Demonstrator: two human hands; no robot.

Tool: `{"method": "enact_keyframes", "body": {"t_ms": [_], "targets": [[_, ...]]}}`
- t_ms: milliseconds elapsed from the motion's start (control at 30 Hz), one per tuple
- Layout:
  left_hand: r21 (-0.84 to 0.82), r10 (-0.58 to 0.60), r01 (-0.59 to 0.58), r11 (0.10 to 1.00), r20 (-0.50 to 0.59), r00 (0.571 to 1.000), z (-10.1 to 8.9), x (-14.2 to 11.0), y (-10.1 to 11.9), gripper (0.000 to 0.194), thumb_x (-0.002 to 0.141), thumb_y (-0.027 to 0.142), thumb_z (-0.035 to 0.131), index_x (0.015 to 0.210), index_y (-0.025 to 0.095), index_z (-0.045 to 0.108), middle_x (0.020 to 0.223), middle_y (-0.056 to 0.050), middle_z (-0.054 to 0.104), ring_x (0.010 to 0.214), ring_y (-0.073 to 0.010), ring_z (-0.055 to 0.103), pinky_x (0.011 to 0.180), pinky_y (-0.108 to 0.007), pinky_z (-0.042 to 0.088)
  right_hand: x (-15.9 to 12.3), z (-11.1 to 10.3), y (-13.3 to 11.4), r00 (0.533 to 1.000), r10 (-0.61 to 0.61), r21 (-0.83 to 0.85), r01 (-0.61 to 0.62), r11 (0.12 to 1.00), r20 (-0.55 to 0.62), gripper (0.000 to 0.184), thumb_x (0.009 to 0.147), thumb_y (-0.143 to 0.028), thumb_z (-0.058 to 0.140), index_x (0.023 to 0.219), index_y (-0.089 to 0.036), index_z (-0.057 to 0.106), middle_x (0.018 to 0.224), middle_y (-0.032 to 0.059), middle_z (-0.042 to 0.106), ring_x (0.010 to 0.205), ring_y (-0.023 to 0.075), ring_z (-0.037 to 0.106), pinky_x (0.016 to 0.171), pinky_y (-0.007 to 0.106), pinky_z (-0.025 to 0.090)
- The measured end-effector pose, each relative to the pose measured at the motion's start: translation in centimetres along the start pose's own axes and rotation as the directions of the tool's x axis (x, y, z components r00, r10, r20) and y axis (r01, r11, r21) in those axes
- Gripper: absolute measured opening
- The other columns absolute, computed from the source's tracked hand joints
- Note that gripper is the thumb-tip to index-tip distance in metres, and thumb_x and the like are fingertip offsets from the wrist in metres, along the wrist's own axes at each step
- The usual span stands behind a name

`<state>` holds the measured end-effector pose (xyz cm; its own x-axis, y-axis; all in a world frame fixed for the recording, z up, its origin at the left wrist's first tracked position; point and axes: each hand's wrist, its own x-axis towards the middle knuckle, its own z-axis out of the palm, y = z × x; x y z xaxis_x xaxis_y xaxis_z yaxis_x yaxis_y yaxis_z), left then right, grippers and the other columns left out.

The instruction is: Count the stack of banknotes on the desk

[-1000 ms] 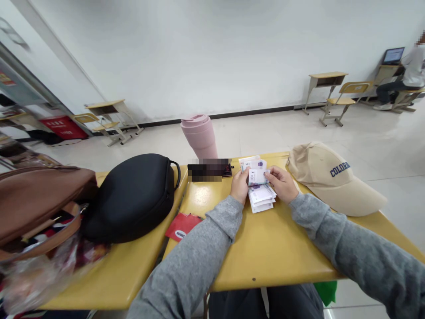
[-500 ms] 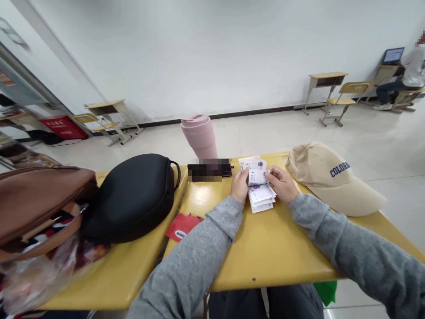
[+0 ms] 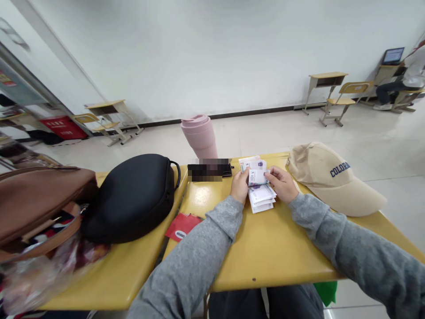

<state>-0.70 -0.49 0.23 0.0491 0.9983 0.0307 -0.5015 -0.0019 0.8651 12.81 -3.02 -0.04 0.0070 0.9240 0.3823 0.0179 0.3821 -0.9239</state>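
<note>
Between my hands is a small white banknote-like slip (image 3: 256, 177) with a printed figure and a purple-blue picture. My left hand (image 3: 239, 186) pinches its left edge, and my right hand (image 3: 282, 182) grips its right edge with thumb and finger. Nearer to me, a stack of similar printed notes (image 3: 262, 197) fans out below the slip. Beyond it lie more such notes (image 3: 254, 164) toward the table's far edge. The undersides of my fingers are hidden.
On the yellow table (image 3: 275, 248) a beige cap (image 3: 322, 177) sits right and a pink tumbler (image 3: 200, 137) stands at the back. A blurred dark object (image 3: 209, 170) lies before it. Leftward are a red packet (image 3: 182, 226), black case (image 3: 133, 199) and brown bag (image 3: 43, 195). A person (image 3: 413, 66) sits far right.
My hands and the notes stay almost where they were; the held slip tilts only slightly. At far right, the seated person has shifted posture.
</note>
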Motion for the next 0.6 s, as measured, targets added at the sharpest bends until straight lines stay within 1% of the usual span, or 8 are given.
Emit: {"method": "enact_keyframes", "body": {"t_ms": [133, 333, 467, 533, 600], "targets": [[0.0, 0.005, -0.005, 1.0, -0.001, 1.0, -0.06, 0.12, -0.11, 0.04, 0.061, 0.048, 0.071, 0.079, 0.013, 0.065, 0.077, -0.006, 0.071, 0.07, -0.0185, 0.065, 0.07, -0.031, 0.049, -0.04, -0.04, -0.07, 1.0, -0.004, -0.015, 0.004, 1.0, -0.006, 0.028, 0.08, -0.043, 0.057, 0.066, -0.02, 0.047, 0.055, -0.0052, 0.038, 0.05, 0.009, 0.035, 0.047, 0.024, 0.027], [0.007, -0.025, 0.025, 1.0, -0.014, 1.0, -0.03, 0.12, -0.02, 0.04, 0.059, 0.048, 0.072, 0.076, 0.013, 0.063, 0.073, -0.006, 0.07, 0.07, -0.0183, 0.065, 0.07, -0.03, 0.049, -0.18, -0.21, -0.21, 1.0, 0.022, -0.051, -0.023, 0.998, -0.014, 0.032, 0.081, -0.049, 0.054, 0.068, -0.02, 0.05, 0.05, -0.0055, 0.039, 0.046, 0.0097, 0.036, 0.046, 0.025, 0.028], [0.002, -0.025, 0.025, 1.0, -0.006, 1.0, 0.05, -0.14, 0.24, 0.039, 0.06, 0.047, 0.072, 0.079, 0.013, 0.064, 0.074, -0.006, 0.07, 0.067, -0.0187, 0.065, 0.068, -0.031, 0.049, -0.28, -0.3, -0.41, 1.0, 0.002, -0.083, -0.003, 0.997, -0.015, 0.035, 0.082, -0.049, 0.051, 0.064, -0.02, 0.049, 0.049, -0.0046, 0.04, 0.046, 0.01, 0.037, 0.047, 0.025, 0.03], [0.0, -0.026, 0.026, 1.0, 0.007, 1.0, 0.07, -0.22, 0.32, 0.038, 0.061, 0.045, 0.072, 0.081, 0.013, 0.065, 0.075, -0.006, 0.07, 0.068, -0.0191, 0.066, 0.069, -0.032, 0.049, -0.31, -0.29, -0.54, 1.0, -0.012, -0.094, 0.011, 0.995, -0.007, 0.037, 0.083, -0.05, 0.05, 0.061, -0.02, 0.048, 0.048, -0.0041, 0.04, 0.046, 0.01, 0.038, 0.047, 0.025, 0.03], [-0.002, -0.024, 0.024, 1.0, 0.015, 1.0, 0.09, -0.21, 0.32, 0.037, 0.062, 0.045, 0.071, 0.082, 0.013, 0.065, 0.077, -0.006, 0.071, 0.07, -0.0194, 0.066, 0.072, -0.033, 0.049, -0.33, -0.25, -0.67, 1.0, -0.013, -0.101, 0.014, 0.995, 0.004, 0.039, 0.083, -0.051, 0.049, 0.061, -0.02, 0.05, 0.048, -0.0036, 0.041, 0.046, 0.0101, 0.038, 0.047, 0.026, 0.03]]}}
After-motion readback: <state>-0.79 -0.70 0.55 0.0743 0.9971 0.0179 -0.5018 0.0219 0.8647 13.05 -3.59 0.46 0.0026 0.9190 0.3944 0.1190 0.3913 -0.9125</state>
